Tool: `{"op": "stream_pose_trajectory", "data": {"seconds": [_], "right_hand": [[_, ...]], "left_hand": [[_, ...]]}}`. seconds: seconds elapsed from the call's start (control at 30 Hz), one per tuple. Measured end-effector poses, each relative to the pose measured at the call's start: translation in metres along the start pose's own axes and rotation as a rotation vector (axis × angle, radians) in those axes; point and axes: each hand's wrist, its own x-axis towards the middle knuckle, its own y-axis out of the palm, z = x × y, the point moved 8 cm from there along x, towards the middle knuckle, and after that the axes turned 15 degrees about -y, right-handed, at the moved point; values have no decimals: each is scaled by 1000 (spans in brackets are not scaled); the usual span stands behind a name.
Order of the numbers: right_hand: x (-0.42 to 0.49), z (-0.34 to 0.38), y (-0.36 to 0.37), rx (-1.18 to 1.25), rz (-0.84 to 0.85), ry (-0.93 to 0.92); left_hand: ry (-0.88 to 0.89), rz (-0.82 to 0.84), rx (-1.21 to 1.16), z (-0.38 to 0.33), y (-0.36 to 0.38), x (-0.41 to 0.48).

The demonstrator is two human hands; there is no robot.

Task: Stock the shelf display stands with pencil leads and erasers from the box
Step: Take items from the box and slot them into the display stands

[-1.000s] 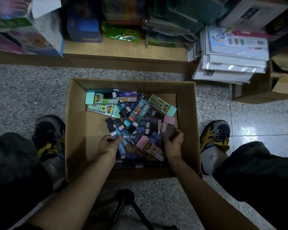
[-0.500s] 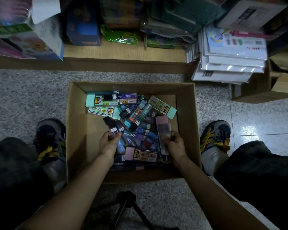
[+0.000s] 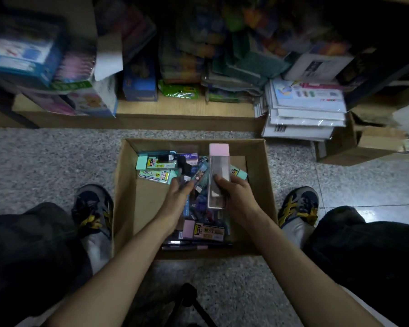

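Lead case (image 3: 219,171), the long clear one with a pink cap, is up above the middle of the cardboard box (image 3: 125,197). The right hand (image 3: 240,199) is wrapped round its lower end, cap pointing at the box's far wall. Left hand (image 3: 175,197) is just beside it over the pile, fingers curled on a small dark pack (image 3: 187,179), kinda blurry tho. Mint erasers (image 3: 156,162) sit in the box's far-left corner.

Stationery shop, aisle at floor level. Low wooden shelf (image 3: 187,107) was crammed with boxed and bagged goods. Barcoded, shrink-wrapped paper packs (image 3: 305,114) were stacked at its end. Open cardboard box (image 3: 125,185) on speckled floor (image 3: 45,161) held sticker-labelled erasers (image 3: 156,162) and small cases. Another carton (image 3: 364,147) sat nearby.
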Motion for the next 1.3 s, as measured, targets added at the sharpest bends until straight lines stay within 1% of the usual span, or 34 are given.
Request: {"op": "stream_pose_trajectory", "data": {"seconds": [0.1,0.17,0.27,0.43,0.53,0.6,0.7,0.8,0.93,1.0,1.07,1.1,1.17,1.23,1.3], "right_hand": [[-10,24,24,128,57,-22],[-18,43,37,205,95,-81],[-31,68,50,298,102,-165],[-46,97,58,276,107,-246],[-57,115,69,298,164,-224],[-61,141,73,200,186,-320],[-65,194,75,-40,141,-524],[-65,228,86,-147,162,-580],[-73,259,98,-182,215,-661],[-77,270,98,-150,215,-688],[-80,281,94,-89,151,-739],[-80,288,91,-31,102,-784],[-83,305,86,170,35,-835],[-82,320,85,333,56,-835],[-82,333,87,354,89,-807]], "left_hand": [[121,87,5,-22,23,-28],[180,140,-39,-34,33,-44],[260,192,-110,-52,42,-63],[353,213,-104,-80,44,-91],[360,252,-182,-96,43,-109],[364,257,-187,-109,42,-122],[413,265,-157,-133,43,-142],[457,303,-152,-156,49,-162],[472,390,-184,-179,59,-186],[491,394,-187,-189,60,-195],[523,374,-165,-199,58,-202],[536,358,-145,-204,57,-205],[550,326,-123,-212,53,-209],[564,294,-116,-224,47,-213],[593,262,-103,-239,41,-220]]}}
